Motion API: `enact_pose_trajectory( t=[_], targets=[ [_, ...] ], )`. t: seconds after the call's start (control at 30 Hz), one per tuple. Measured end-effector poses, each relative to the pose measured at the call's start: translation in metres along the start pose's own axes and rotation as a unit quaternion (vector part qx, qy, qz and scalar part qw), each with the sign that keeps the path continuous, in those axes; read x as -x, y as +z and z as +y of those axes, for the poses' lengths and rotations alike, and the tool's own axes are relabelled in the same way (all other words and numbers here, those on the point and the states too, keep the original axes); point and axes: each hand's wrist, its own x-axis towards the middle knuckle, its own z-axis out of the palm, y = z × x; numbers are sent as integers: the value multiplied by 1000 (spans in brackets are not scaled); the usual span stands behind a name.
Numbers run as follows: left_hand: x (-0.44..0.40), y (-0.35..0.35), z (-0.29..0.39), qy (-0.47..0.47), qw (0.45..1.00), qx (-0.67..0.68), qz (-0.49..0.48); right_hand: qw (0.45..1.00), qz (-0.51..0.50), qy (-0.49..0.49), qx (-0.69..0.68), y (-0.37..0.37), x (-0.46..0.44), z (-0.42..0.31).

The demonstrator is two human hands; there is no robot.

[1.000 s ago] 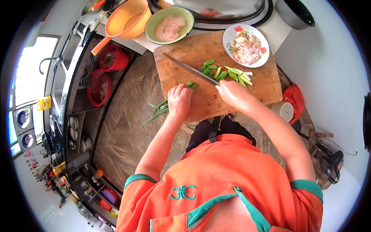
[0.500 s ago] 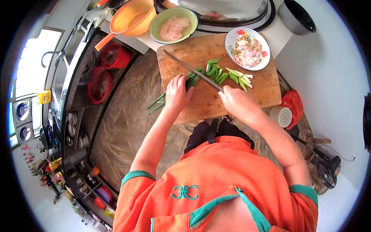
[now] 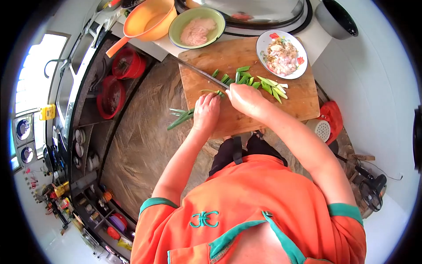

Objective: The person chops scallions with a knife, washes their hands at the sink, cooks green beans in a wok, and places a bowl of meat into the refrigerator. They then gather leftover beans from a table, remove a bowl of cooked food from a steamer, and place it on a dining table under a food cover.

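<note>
My left hand [image 3: 206, 112] is closed over green onion stalks [image 3: 181, 118] on the wooden cutting board [image 3: 281, 108]. Their long ends stick out past the board's left edge. In my right hand [image 3: 244, 99] is the handle of a long-bladed knife [image 3: 200, 71]. Its blade slants up and left across the board, just beyond my left fingers. Cut green onion pieces [image 3: 247, 80] lie above and right of my right hand, with paler slices [image 3: 277, 90] at their right end. On the board's far right corner rests a flowered white plate [image 3: 263, 40] holding pale chopped food.
Behind the board stand a green bowl [image 3: 175, 31] with pale meat in liquid and an orange long-handled ladle-shaped basin [image 3: 165, 22]. A domed metal lid [image 3: 250, 17] and a grey pot [image 3: 332, 22] are farther back. Red basins [image 3: 105, 99] sit on a shelf at left.
The knife and my right hand have moved left and toward me. My left hand has shifted slightly, lower on the stalks. More cut pieces lie beyond the blade.
</note>
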Motion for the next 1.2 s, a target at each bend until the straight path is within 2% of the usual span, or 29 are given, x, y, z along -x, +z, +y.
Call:
enact_pose_trajectory(
  t=[0.07,0.1,0.17,0.3,0.37,0.47,0.6,0.77,1.1,1.2],
  targets=[
    [2,-13,1,-9,1000,-23,10,1000,-7,-10,0,-5,13,10],
    [3,-17,0,-23,999,-26,8,999,-39,26,-9,-15,23,12],
    [3,-11,0,-48,999,-12,18,998,-22,57,0,-16,38,29],
    [-29,13,4,-28,999,19,1,996,22,89,10,-28,59,30],
    [-44,3,13,-52,997,44,-24,996,36,78,17,-33,64,26],
    [-42,-35,19,-57,998,9,-3,996,27,77,28,-41,72,14],
    [-10,-28,-2,-82,996,8,-30,998,14,53,4,-27,69,5],
    [-1,-9,-4,-35,998,31,33,999,-22,48,2,-11,56,8],
    [20,-13,-3,8,1000,-4,-11,1000,7,-25,-16,2,-3,0],
    [23,-16,-4,-13,1000,12,-15,998,-54,40,-13,-15,21,11]
  ],
)
